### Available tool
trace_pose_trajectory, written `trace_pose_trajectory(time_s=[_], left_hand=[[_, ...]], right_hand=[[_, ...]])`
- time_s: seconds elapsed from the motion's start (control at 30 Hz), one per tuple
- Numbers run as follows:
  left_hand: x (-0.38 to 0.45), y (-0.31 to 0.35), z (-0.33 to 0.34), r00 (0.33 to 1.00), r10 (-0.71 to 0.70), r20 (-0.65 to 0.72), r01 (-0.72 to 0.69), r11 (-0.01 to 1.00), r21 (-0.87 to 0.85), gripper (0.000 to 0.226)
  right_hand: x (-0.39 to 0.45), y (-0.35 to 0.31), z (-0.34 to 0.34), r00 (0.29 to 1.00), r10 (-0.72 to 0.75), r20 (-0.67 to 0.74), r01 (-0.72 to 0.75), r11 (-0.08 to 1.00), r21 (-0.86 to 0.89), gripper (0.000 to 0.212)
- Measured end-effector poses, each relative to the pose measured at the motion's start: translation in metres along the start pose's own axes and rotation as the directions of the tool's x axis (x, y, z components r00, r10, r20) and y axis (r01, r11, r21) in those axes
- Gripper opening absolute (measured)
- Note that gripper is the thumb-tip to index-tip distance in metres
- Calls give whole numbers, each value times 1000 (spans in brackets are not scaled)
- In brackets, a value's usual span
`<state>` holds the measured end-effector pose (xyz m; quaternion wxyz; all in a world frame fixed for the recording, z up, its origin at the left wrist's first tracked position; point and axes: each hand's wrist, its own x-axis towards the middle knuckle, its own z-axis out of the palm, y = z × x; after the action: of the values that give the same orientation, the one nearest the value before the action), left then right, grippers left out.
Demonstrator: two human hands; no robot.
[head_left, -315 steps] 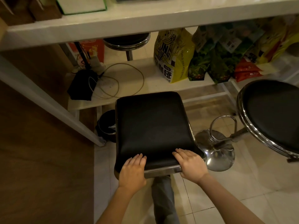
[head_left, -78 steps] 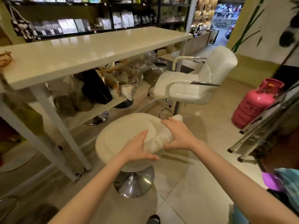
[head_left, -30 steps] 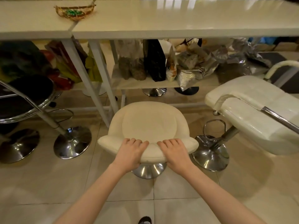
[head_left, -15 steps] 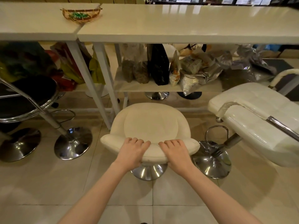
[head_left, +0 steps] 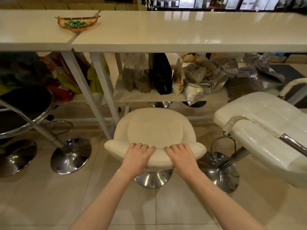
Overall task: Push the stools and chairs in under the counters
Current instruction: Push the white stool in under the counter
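Cream upholstery, matte and a little grubby, on the stool (head_left: 154,130) at centre: rounded seat with a stitched oval inset panel, low padded back rim curling along the near edge and flaring out at both ends. Polished chrome dome base (head_left: 153,179) showing beneath the near rim, planted on pale floor tiles (head_left: 41,196). Sits just in front of the long white counter (head_left: 191,35); far edge of seat close to the lower shelf (head_left: 149,97), seat not under the counter top.

Left hand (head_left: 137,157) draped over the back rim, fingers curled onto the seat side, palm down, gripping the padding. Right hand (head_left: 181,158) same posture just beside it, small gap between the two, also closed over the rim.

To the right, white armchair-style stool (head_left: 265,128) with quilted seat, plastic-wrapped armrest, chrome arm bar; tilted, near but not touching. To the left, black round stool (head_left: 25,107) with chrome ring and leaning post. On the shelf, assorted bags (head_left: 161,75), dark, clear and silver. On the left counter (head_left: 33,34), small woven basket (head_left: 77,24) with green contents.
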<state>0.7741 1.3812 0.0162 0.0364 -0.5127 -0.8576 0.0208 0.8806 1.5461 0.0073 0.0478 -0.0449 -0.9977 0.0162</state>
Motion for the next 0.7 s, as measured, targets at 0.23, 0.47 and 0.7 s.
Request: trace_pose_trajectory(time_s=[0.23,0.47,0.7], left_hand=[[38,-13,4,999,-35,14,35,999,-2,67],[71,-24,4,999,-53,3,53,998,-15,67],[99,-37,2,998,-67,-1,67,998,-16,66]], right_hand=[[32,22,0,1000,-14,-25,14,1000,-3,65],[64,47,2,998,-35,-43,35,999,-10,61],[92,65,5,997,-52,-63,51,998,-23,59]])
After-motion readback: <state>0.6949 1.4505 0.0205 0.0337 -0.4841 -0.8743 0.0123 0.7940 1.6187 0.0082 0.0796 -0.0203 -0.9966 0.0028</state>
